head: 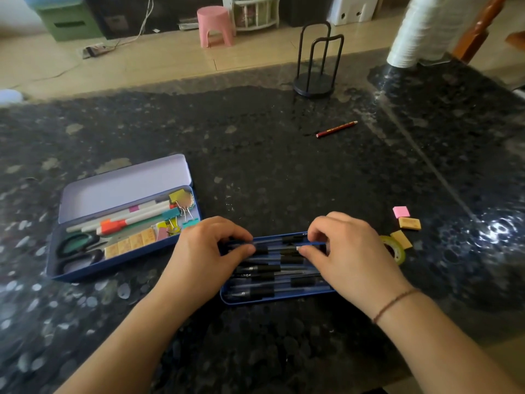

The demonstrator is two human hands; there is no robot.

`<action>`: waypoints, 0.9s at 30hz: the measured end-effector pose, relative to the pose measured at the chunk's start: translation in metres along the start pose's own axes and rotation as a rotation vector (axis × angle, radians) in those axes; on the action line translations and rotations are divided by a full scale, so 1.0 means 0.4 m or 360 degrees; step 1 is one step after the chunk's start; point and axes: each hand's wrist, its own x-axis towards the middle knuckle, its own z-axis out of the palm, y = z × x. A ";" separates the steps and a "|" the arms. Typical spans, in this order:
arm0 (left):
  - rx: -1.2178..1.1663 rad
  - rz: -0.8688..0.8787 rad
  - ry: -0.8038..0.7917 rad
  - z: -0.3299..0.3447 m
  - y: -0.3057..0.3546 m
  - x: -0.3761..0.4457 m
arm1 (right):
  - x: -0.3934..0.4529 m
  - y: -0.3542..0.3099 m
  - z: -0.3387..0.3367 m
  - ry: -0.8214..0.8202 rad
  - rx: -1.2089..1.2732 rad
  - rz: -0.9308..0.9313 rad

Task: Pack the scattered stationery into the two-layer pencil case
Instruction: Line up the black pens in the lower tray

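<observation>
The open pencil case (pixel 125 220) at left already holds markers, scissors and clips. The blue tray (pixel 272 297) in front is nearly full of pens — both the left hand (pixel 207 251) and right hand (pixel 349 251) pinch one blue pen (pixel 284 244) over it. Left out: tape roll (pixel 396 248), erasers (pixel 407 223), red pencil (pixel 336 129).

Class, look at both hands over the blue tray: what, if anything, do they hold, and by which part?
Both hands pinch one thin blue pen over the tray: the left hand near one end, the right hand towards the other end.
</observation>
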 end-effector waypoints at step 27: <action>0.0102 0.0099 -0.0018 -0.001 -0.002 -0.005 | 0.000 0.022 -0.039 -0.0114 -0.0135 0.0225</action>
